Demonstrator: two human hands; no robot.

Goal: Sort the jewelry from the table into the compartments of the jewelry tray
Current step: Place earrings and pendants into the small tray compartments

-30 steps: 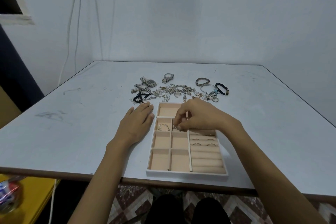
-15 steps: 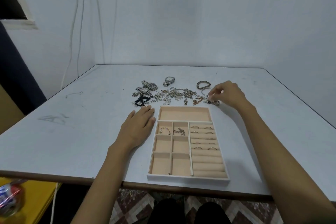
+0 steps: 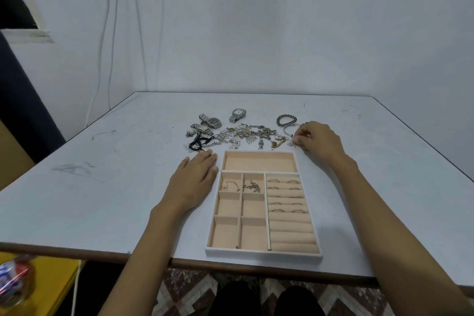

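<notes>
the jewelry tray (image 3: 264, 255) sits at the near edge of the table (image 3: 102, 187), its front rim almost flush with that edge, presumably to keep the compartments within easy reach. the left hand (image 3: 193, 182) lies flat and open on the table, touching the tray's left wall, gripping nothing; judged to be steadying the tray. the right hand (image 3: 316, 140) is just beyond the tray's far right corner, fingertips (image 3: 297, 139) curled together over a small silvery piece at the right end of the jewelry pile (image 3: 246, 134); whether the piece is actually pinched cannot be told. the pile runs in a band just beyond the tray's far rim, with three watches (image 3: 213, 122) at its far left and two bracelets (image 3: 286, 119) at its far right. placed so far: rings (image 3: 283, 181) in the upper roll slots, one piece in each of the two upper small cells. the wide far compartment and four small cells are empty. open table lies to both sides and beyond the pile; the short path from pile to tray is unobstructed.
</notes>
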